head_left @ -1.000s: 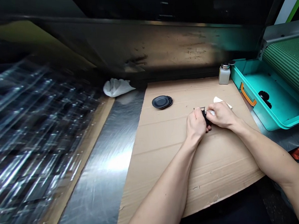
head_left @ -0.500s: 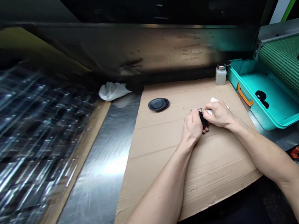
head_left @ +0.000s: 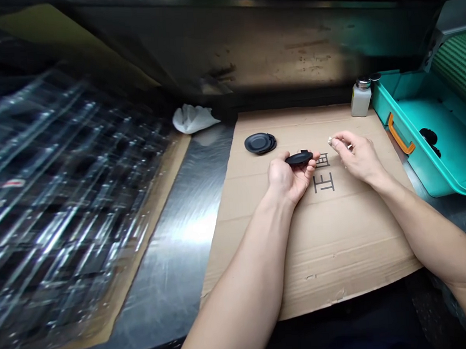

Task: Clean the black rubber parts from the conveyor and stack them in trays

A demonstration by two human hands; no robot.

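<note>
My left hand (head_left: 290,176) grips a black round disc-shaped part (head_left: 299,158) by its edges, tilted so that it shows nearly edge-on. To its right, apart from the disc, my right hand (head_left: 355,155) pinches a small white wad (head_left: 330,141), which looks like cloth or tissue, between thumb and fingers. Several similar black discs (head_left: 258,143) lie overlapped on the cardboard sheet (head_left: 260,246), just beyond my left hand. Dark printed characters (head_left: 324,182) show on the cardboard between my hands.
A turquoise bin (head_left: 444,116) with an orange handle holds black parts (head_left: 430,138) at the right. Beside it stands a white bottle (head_left: 361,99) with a metal cap. Crumpled white tissue (head_left: 194,119) lies at the back left. Stacked clear plastic trays (head_left: 62,194) fill the left side.
My hands have come apart: the right has drawn away from the disc to the right with the white wad. My left hand has turned palm up with the disc, and the view has shifted.
</note>
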